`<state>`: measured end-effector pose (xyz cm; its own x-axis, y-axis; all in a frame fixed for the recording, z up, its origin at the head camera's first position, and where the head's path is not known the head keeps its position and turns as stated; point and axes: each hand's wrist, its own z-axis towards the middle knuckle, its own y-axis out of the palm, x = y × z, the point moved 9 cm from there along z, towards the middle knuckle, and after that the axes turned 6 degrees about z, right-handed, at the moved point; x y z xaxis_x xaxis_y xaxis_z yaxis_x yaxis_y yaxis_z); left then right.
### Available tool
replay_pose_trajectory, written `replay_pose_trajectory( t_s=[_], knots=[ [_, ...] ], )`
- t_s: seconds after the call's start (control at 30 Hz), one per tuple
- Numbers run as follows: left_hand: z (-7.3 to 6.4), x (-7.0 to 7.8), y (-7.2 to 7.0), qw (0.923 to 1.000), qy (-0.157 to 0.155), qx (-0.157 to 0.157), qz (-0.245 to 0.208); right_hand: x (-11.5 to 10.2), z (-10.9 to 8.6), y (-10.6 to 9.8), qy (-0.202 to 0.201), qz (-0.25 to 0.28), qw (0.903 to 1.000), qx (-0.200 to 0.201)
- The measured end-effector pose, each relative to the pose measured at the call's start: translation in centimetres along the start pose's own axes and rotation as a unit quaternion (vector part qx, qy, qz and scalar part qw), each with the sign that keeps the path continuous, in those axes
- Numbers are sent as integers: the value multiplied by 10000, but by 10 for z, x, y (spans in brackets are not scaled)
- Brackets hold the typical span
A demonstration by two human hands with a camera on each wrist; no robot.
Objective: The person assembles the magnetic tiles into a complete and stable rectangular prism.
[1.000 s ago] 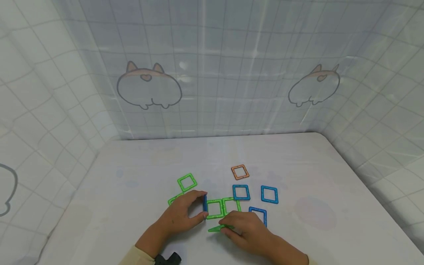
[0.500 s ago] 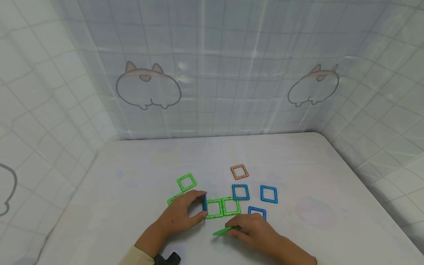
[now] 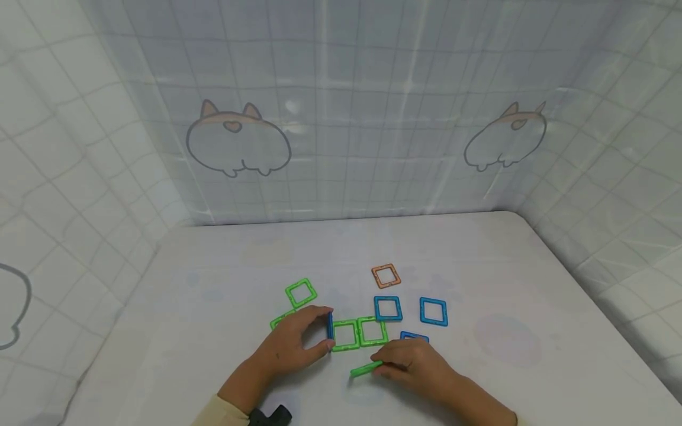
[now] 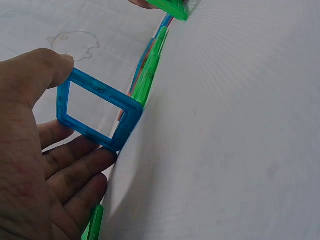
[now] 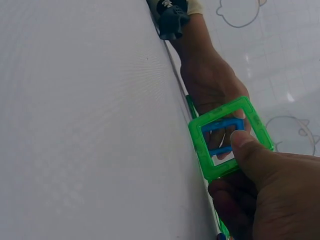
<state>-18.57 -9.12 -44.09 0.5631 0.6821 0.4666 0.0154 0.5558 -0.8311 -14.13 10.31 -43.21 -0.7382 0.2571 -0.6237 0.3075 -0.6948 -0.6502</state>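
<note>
My left hand (image 3: 290, 343) holds a blue square magnetic tile (image 4: 127, 127) upright on its edge, thumb on one side and fingers on the other. This blue tile stands at the left end of two green square tiles (image 3: 346, 348) that lie flat, edge to edge. In my right hand (image 3: 418, 367) a green square magnetic tile (image 5: 200, 150) is pinched between thumb and fingers. It is seen nearly edge-on in the head view, just in front of the flat green pair and apart from it.
Behind the left hand lie two more green tiles (image 3: 301, 303), one partly covered. An orange tile (image 3: 386, 286) and blue tiles (image 3: 434, 323) lie to the right, one half hidden by the right hand. A patterned curtain (image 3: 341, 148) surrounds the white table (image 3: 213, 254).
My right hand has drawn slightly right and toward me with its green tile, which has turned more upright. My left hand and the blue tile have stayed in place.
</note>
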Motion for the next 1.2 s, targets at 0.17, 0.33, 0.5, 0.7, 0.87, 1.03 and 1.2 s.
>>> replay_pose_trajectory(
  t_s=[0.17,0.33,0.5,0.7,0.87,1.03,1.2],
  knots=[
    [0,-1,0,10000,-46,-2,41,2,0,2,47,-84,10000,-21],
    [0,-1,0,10000,-58,-6,28,2,0,2,99,-108,9998,-103],
    [0,0,0,9999,-100,-33,-26,2,0,1,100,-188,9998,-8],
    [0,-1,1,9999,-141,-57,-52,5,0,-3,312,-340,9986,266],
    [-1,-1,2,9999,-108,-58,-70,8,-1,-5,435,-363,9973,463],
    [-1,-2,2,9999,-77,-59,-122,10,-1,-7,371,-358,9965,664],
    [-1,-2,2,9999,-87,-37,-65,11,0,-11,361,-417,9953,801]
  ],
)
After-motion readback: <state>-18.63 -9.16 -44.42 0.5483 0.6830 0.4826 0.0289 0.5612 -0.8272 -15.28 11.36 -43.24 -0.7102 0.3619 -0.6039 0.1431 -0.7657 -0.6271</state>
